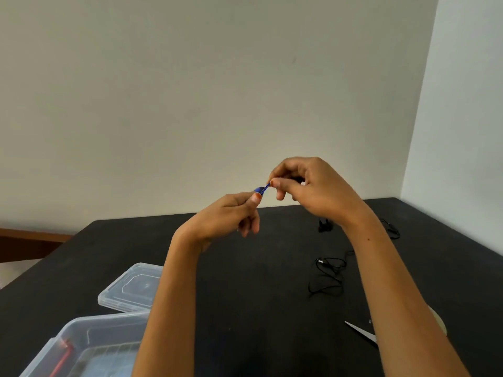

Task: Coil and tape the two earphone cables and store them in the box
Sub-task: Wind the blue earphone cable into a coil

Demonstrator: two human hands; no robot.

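Mid-frame, our left hand (234, 210) and right hand (307, 186) both pinch a short blue strip (262, 189), likely tape. Next, we reckon, the thin black earphone cable (326, 276) lying loose at right needs coiling.

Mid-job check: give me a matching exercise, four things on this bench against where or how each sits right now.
Things:
1. blue tape strip
2. box lid
3. black earphone cable
4. scissors

States:
A. loose and uncoiled on the table
B. pinched between the left hand and the right hand
C. partly hidden by the right forearm
D. flat on the table beyond the open box

Pairs: 1-B, 2-D, 3-A, 4-C.
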